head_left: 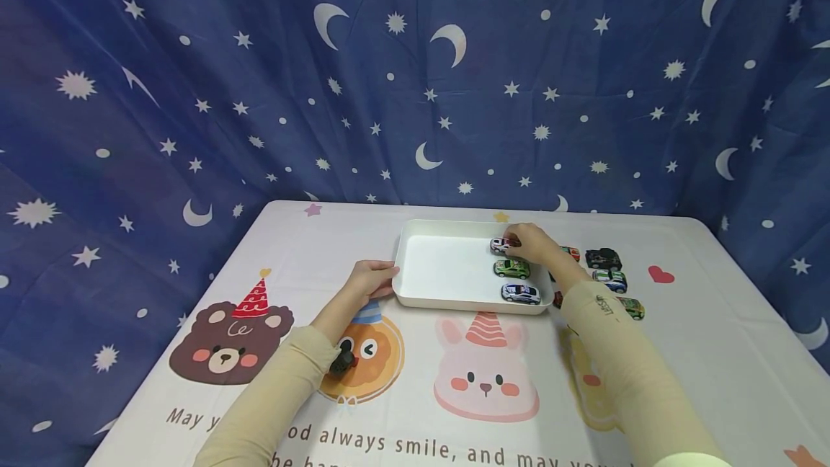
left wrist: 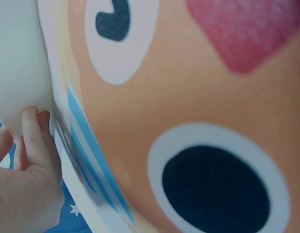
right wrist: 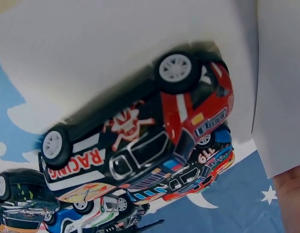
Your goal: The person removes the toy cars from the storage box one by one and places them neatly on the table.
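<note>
A shallow white tray point(head_left: 447, 303) lies on the table, and my left hand point(head_left: 371, 279) grips its left edge. In the left wrist view the fingers and thumb of that hand point(left wrist: 36, 150) hold the tray wall point(left wrist: 21, 63). Over the tray's far right corner, my right hand point(head_left: 533, 245) pinches a small white toy car point(head_left: 498, 245) with dark pink markings, partly covered by the fingers. Nearer in the tray stand a green toy car point(head_left: 511, 269) and a white-and-blue toy car point(head_left: 521, 294), lined up along the right side.
Several toy cars stand right of the tray, among them a black one point(head_left: 603, 259), a white, blue and green one point(head_left: 610, 280) and a black-and-red one point(right wrist: 140, 141) marked RACING. My right forearm partly hides them. A starry blue curtain point(head_left: 415, 92) hangs behind the table.
</note>
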The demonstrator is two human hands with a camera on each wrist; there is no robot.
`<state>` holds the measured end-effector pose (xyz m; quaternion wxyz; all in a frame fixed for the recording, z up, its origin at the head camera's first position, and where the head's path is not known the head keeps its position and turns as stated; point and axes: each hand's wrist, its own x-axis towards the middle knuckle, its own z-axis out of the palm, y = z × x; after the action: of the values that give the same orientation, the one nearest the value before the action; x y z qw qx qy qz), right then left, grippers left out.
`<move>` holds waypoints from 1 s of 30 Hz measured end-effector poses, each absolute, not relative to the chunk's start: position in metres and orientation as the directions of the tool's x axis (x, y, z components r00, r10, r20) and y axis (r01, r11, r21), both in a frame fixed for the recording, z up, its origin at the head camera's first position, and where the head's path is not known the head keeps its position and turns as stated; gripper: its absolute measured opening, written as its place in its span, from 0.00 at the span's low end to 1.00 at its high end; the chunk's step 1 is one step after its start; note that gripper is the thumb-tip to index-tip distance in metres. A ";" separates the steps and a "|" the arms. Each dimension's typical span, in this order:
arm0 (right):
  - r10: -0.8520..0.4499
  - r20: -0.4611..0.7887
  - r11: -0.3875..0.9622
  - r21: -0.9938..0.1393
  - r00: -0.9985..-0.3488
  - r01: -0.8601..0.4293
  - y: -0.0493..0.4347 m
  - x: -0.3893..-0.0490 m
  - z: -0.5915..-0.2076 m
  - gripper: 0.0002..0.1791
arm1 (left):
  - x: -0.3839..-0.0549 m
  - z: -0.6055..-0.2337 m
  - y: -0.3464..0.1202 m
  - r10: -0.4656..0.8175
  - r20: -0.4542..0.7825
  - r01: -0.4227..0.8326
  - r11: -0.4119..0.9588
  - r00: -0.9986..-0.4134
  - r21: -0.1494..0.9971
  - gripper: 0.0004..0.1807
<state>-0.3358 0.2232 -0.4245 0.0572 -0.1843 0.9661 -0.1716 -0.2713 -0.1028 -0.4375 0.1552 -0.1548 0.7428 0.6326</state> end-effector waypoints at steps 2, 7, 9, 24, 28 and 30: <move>-0.370 -0.045 0.872 -0.361 -0.928 -0.331 0.223 -0.335 -0.425 0.14 | -0.271 -0.437 -0.103 -0.034 -0.425 -0.425 0.156 -0.904 0.892 0.21; -0.384 -0.028 0.862 -0.370 -0.923 -0.347 0.222 -0.334 -0.423 0.15 | -0.271 -0.438 -0.104 -0.045 -0.424 -0.426 0.155 -0.904 0.891 0.20; -0.386 -0.019 0.856 -0.379 -0.922 -0.351 0.221 -0.334 -0.422 0.15 | -0.271 -0.438 -0.103 -0.045 -0.422 -0.424 0.150 -0.906 0.893 0.20; -0.454 0.031 0.789 -0.451 -0.891 -0.417 0.227 -0.331 -0.421 0.16 | -0.273 -0.438 -0.104 -0.050 -0.429 -0.432 0.149 -0.902 0.890 0.20; -0.481 0.047 0.765 -0.464 -0.875 -0.446 0.229 -0.329 -0.420 0.16 | -0.273 -0.438 -0.104 -0.043 -0.433 -0.435 0.146 -0.900 0.889 0.21; -0.493 0.056 0.754 -0.471 -0.868 -0.458 0.231 -0.327 -0.420 0.16 | -0.273 -0.437 -0.103 -0.038 -0.433 -0.434 0.145 -0.901 0.889 0.21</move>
<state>-0.3270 0.2307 -0.4196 0.0359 -0.2542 0.9357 -0.2418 -0.2730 -0.1031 -0.4374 0.1560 -0.1592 0.7404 0.6341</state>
